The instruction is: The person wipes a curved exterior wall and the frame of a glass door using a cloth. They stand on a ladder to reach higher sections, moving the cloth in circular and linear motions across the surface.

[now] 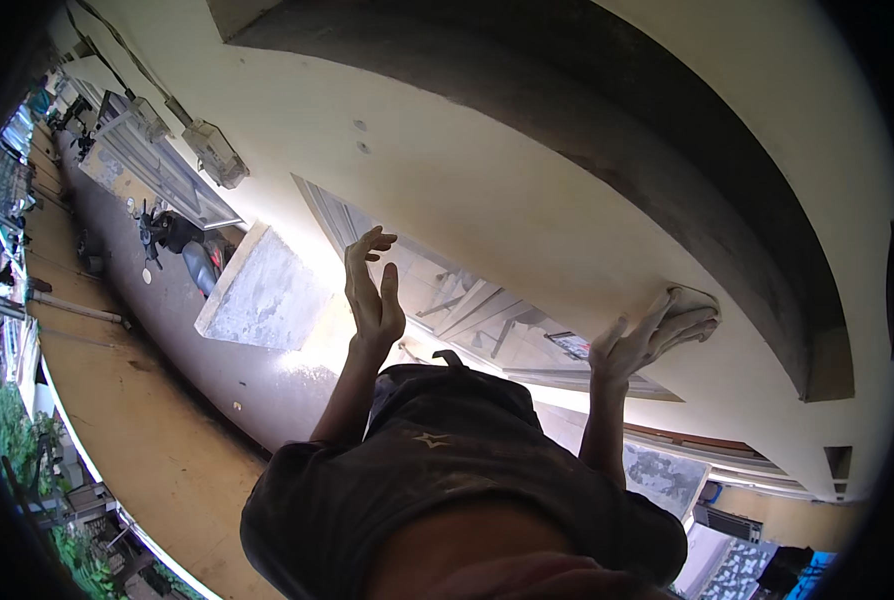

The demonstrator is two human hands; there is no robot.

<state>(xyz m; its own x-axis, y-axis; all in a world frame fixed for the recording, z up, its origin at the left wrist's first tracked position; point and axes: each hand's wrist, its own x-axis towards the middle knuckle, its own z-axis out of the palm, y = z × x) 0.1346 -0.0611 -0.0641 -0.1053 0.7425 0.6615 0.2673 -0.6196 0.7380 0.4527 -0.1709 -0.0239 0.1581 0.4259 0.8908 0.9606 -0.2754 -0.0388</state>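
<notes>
My left hand (372,292) is raised in front of a window, fingers loosely curled and apart, with nothing in it. On the right, my right hand (653,337) lies against the cream wall (507,202), its fingers pointing away to the right and looking dusty. Under those fingers shows the edge of a thin pale sheet (693,296), pressed to the wall; its material is not clear. A dark curved band (567,112) stands out from the wall above. Below the hands, the window (477,307) reflects or reveals tiles and furniture.
Two electric meter boxes (217,154) with cables hang on the wall at upper left. A grey-patched ledge (267,292) juts out beside the window. Beyond it stands a parked motorcycle (184,240) on the paved passage. A low ochre wall (139,420) runs along the left.
</notes>
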